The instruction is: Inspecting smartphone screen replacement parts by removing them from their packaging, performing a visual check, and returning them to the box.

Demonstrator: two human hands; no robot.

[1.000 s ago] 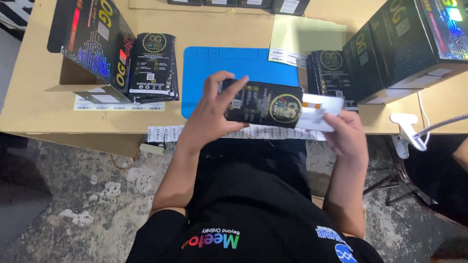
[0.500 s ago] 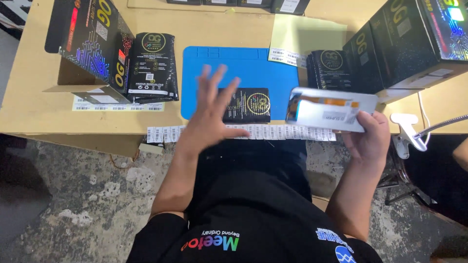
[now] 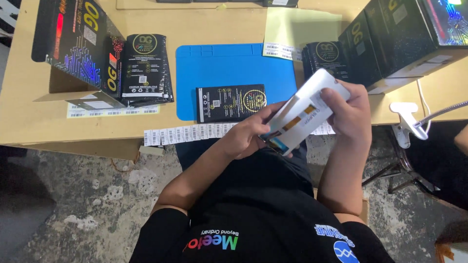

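A slim white box (image 3: 301,113) with orange and blue markings was held tilted above the near edge of the cardboard-covered table (image 3: 29,122), its far end raised toward the right and its near end low over the lap. The right hand (image 3: 347,111) was wrapped around the upper half of the box, thumb on its face, while the left hand (image 3: 249,132) was closed on the lower end, its fingers pinched at the flap there. Both hands were thus grasping the box, and neither was free. Just to the left, 1 flat black packet (image 3: 230,102) lay on the blue mat (image 3: 229,68), touching nothing but the mat. A strip of barcode labels (image 3: 190,133) ran along the near table edge beneath the left wrist. A stack of like black packets (image 3: 146,68) rested to the left of the mat beside an open black carton (image 3: 80,48), and a second stack (image 3: 325,57) was seen at the right against 2 larger black cartons (image 3: 404,39). To be done well, the box would best be kept steady by the right hand while the end flap was worked by the left fingertips alone, so that the thin card was not creased. It would also be sensibly kept over the table rather than the lap, lest contents slip out unseen.
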